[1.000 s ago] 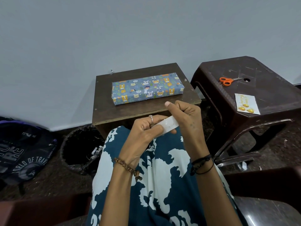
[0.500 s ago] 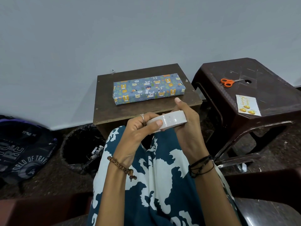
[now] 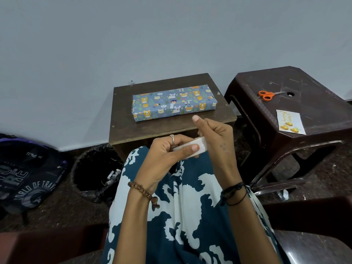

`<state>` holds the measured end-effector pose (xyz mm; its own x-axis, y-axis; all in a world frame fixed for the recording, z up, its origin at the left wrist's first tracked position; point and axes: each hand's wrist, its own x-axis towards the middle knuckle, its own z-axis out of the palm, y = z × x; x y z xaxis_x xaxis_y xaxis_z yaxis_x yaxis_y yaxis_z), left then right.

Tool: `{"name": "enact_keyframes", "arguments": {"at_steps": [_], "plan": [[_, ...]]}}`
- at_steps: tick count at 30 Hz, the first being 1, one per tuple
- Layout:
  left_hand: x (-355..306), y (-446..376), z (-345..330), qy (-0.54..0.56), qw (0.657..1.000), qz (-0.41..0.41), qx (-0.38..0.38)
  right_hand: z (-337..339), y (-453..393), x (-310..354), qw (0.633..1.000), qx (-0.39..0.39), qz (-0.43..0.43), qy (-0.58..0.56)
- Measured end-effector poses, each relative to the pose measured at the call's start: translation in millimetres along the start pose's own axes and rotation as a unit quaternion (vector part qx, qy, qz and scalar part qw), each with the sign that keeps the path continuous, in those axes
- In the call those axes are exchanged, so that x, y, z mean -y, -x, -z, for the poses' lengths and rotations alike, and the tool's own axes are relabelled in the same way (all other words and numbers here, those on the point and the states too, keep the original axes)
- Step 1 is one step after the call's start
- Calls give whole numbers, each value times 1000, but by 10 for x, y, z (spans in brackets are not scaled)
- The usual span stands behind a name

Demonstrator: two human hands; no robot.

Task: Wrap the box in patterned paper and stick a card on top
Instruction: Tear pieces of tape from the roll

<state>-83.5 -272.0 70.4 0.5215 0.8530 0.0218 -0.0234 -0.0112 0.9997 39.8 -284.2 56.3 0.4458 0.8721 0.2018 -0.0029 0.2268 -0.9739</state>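
- Wrapped box, in blue paper with animal print, lying flat on small wooden desk, long side across, near the wall.
- Roll of white tape held above the lap, between both hands, in front of the desk's near edge.
- Left hand curled round the roll from the left; thumb pressing on its outer face, ring visible on one finger.
- Right hand gripping the roll from the right; fingers curled, thumb raised upward and not touching the tape.
- Cannot tell if a loose tape end is already lifted; too small and partly hidden by the fingers.
- Greeting card with gold lettering and yellow shapes lying flat on dark brown plastic stool to the right, well apart from the box.
- Orange-handled scissors on the same stool, farther back than the card, blades closed.
- Black bin with dark liner on the floor, left of the knees, just beside the desk.
- Dark backpack with white lettering at far left on the floor.
- Bead bracelet on left wrist, black thread bands on right wrist.
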Motion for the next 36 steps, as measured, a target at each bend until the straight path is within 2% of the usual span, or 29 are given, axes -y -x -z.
{"name": "enact_keyframes", "arguments": {"at_steps": [4,10,17,23,36], "plan": [[-28,25,27,11,1000,-6,14,29,-13,24,997,-3,-29,-65],[-58,69,75,-12,999,-6,48,23,-10,29,997,-12,-38,-70],[-61,12,-25,-46,999,23,-6,9,0,2,999,-27,10,29],[4,-52,-145,-72,995,28,-56,1,24,6,989,-29,86,120],[31,-56,-192,-25,996,2,-91,-1,24,26,993,-63,58,82]]}}
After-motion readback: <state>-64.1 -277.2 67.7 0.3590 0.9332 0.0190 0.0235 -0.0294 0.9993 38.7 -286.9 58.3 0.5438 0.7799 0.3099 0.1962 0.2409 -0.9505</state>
